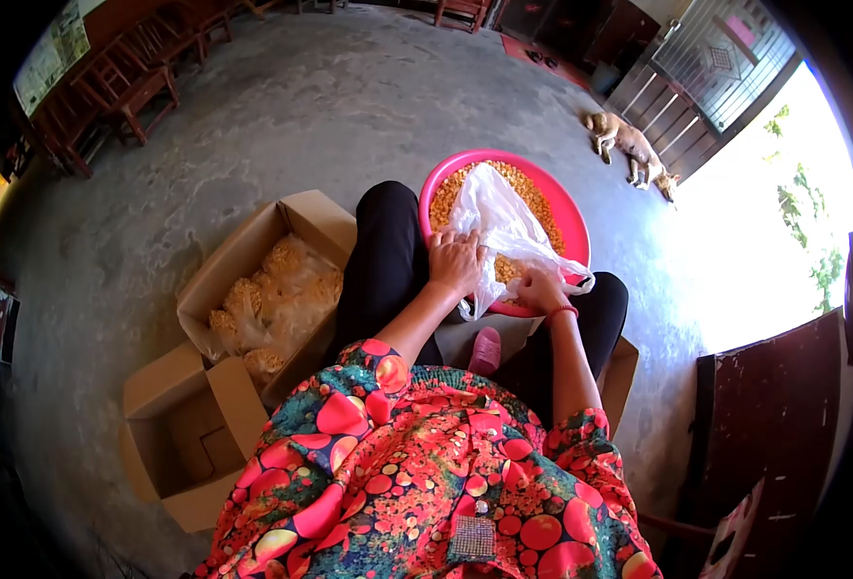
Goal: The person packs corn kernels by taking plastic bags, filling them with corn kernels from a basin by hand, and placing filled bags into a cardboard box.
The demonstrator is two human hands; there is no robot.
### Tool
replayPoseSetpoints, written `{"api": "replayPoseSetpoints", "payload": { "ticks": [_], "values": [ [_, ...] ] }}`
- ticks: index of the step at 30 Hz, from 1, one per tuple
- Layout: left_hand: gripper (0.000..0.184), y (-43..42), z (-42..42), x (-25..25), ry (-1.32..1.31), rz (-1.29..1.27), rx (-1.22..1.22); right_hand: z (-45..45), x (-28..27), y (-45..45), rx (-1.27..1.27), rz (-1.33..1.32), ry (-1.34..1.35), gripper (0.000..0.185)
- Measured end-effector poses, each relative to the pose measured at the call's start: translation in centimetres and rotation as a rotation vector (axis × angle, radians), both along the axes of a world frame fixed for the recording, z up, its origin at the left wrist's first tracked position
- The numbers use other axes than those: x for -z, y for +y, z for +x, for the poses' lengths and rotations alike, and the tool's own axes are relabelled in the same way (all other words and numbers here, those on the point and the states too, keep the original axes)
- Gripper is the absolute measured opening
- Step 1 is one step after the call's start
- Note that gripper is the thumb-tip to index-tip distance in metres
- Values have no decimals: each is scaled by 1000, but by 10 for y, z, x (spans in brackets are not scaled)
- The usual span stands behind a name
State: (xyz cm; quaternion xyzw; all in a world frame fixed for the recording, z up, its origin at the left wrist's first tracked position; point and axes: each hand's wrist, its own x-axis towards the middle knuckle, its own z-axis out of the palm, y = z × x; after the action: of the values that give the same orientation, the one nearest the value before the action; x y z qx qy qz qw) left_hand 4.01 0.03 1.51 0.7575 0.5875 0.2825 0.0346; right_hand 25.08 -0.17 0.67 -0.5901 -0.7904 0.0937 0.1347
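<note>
Plastic bag [492,217], white and crumpled, is lying over the near part of a pink basin [571,212], its long axis running aslant from a peak toward the far rim down to a gathered end beyond the right hand [542,291], while another fold is drooping over the near rim. That right hand is curling closed around the plastic; the left hand [457,262] is resting on the bag's left edge with fingers partly bent, and I cannot tell how firmly it is gripping. A poster [52,60] is hanging at upper left, its print coming out too small to read. Yellow kernels [536,201] are filling the basin, the bag and hands hiding some of them, and dark-clothed knees [388,236] are flanking it. To the left, a cardboard box [320,224] is holding clear bags of similar yellow pieces [282,289], with a smaller open carton [238,405] standing beside it. A pink shoe [485,352] is showing below the basin, and a dog [634,150] is lying near the doorway
</note>
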Motion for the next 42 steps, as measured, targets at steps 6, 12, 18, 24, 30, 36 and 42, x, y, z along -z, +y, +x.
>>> {"api": "replayPoseSetpoints", "payload": {
  "ticks": [6, 12, 18, 24, 30, 36, 42],
  "values": [
    [41, -1, 0, 0, 13, 8, -2, 3, -10, 2, -59, -252, -160, 30],
    [41, -2, 0, -2, -36, -13, 5, -19, -9, 2, 20, -224, -176, 28],
    [41, -2, 0, -1, 12, 18, -7, -11, 29, 18, -65, -252, -316, 31],
    [36, -3, -1, -4, -7, -13, 15, -10, 10, 15, -326, -229, -527, 26],
    [35, -5, -3, -9, -2, -31, 31, 4, -22, 18, -578, -216, -340, 24],
    [35, -2, -2, -5, -16, -11, 24, -7, -69, -1, 51, -697, 361, 21],
    [33, -3, -2, -5, -6, -3, 22, -15, -47, 8, 88, -591, 387, 28]
  ]
}}
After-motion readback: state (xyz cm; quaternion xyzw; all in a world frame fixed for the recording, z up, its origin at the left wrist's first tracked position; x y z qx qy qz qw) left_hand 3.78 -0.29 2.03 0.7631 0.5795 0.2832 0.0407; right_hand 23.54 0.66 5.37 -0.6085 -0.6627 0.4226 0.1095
